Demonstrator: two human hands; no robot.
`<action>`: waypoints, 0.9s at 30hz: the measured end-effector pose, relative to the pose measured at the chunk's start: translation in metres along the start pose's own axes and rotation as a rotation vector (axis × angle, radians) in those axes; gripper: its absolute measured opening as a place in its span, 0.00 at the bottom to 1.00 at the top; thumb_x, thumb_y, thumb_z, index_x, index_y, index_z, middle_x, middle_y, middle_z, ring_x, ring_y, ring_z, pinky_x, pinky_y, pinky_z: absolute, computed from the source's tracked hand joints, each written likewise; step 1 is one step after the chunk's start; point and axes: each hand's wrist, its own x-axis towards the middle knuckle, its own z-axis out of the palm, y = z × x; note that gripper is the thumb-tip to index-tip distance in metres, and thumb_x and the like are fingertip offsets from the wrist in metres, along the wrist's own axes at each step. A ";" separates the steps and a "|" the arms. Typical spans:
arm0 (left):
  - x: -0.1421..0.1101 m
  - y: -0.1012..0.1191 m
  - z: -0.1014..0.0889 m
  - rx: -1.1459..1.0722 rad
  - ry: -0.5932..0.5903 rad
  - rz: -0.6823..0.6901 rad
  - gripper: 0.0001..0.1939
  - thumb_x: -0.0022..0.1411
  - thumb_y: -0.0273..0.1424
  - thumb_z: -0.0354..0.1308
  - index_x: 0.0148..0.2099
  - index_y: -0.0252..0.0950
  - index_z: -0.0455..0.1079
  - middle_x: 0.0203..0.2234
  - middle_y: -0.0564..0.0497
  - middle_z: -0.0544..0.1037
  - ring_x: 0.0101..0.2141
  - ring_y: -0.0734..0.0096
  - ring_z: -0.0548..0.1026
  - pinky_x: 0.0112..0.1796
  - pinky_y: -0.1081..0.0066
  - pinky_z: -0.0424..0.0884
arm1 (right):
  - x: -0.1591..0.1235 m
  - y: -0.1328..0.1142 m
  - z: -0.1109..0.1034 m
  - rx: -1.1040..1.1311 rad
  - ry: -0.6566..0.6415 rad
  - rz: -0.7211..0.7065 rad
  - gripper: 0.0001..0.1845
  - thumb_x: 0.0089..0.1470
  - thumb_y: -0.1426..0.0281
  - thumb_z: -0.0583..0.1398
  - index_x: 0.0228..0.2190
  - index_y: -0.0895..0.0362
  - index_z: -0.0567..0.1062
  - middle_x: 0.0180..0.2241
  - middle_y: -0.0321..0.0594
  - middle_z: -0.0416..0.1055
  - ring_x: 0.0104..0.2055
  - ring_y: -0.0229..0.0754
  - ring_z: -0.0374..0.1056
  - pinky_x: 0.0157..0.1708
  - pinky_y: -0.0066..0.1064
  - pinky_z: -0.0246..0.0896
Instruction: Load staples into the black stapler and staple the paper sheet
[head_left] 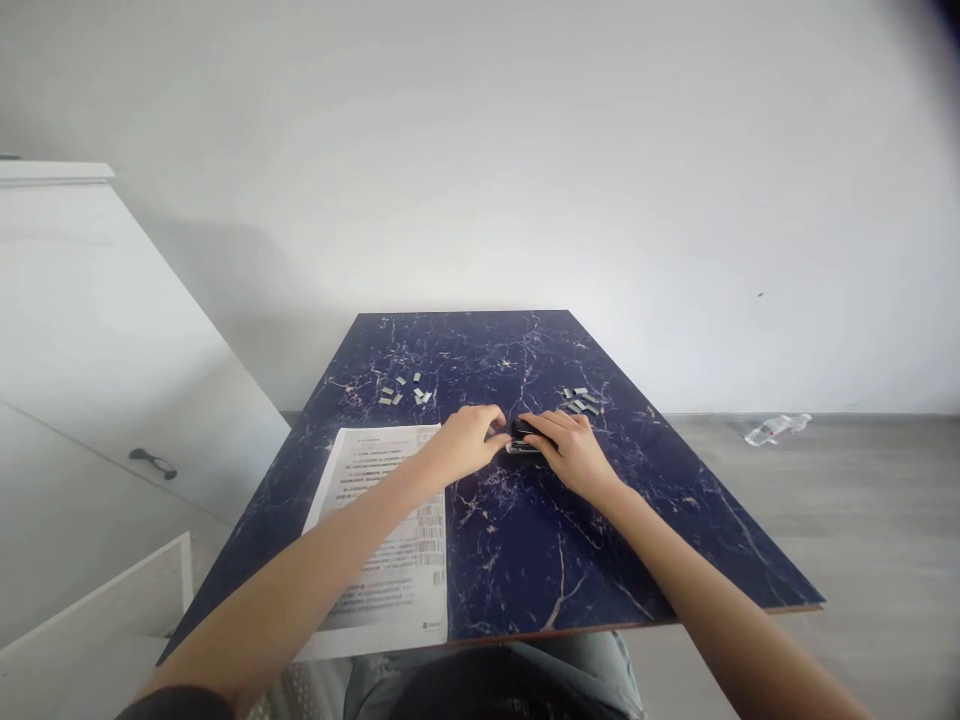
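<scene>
A small black stapler (523,437) lies on the dark blue marbled table (525,540), near its middle. My left hand (469,440) is curled against the stapler's left end, fingers pinched together. From the right, my right hand (571,445) covers the stapler with bent fingers resting on top of it. Most of the stapler is hidden between the two hands.
A printed paper sheet (390,530) lies on the table's left side under my left forearm. Several staple strips (405,392) sit at the back left, and another group of staple strips (580,400) lies just beyond my right hand. White cabinet (90,400) at left; plastic bottle (776,429) on the floor.
</scene>
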 end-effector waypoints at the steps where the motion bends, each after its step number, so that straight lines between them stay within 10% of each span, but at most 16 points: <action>1: 0.006 -0.005 0.011 0.000 0.068 -0.015 0.11 0.65 0.34 0.60 0.49 0.38 0.73 0.42 0.44 0.80 0.42 0.57 0.79 0.42 0.64 0.73 | 0.007 0.000 0.003 0.004 -0.007 -0.008 0.19 0.69 0.59 0.53 0.55 0.49 0.74 0.44 0.44 0.78 0.45 0.49 0.71 0.47 0.43 0.56; 10: 0.015 -0.063 0.055 -0.131 0.172 0.043 0.15 0.61 0.33 0.66 0.49 0.37 0.72 0.42 0.47 0.79 0.44 0.58 0.77 0.49 0.59 0.71 | 0.027 0.012 0.033 0.109 -0.027 0.022 0.17 0.68 0.60 0.55 0.53 0.47 0.75 0.44 0.43 0.79 0.47 0.50 0.71 0.49 0.44 0.58; 27: 0.013 -0.058 0.054 -0.145 0.168 0.091 0.12 0.67 0.38 0.59 0.47 0.36 0.75 0.41 0.45 0.77 0.44 0.59 0.75 0.46 0.62 0.71 | 0.011 0.042 0.044 0.913 0.137 0.525 0.19 0.57 0.52 0.60 0.38 0.52 0.82 0.40 0.40 0.79 0.45 0.50 0.71 0.49 0.41 0.62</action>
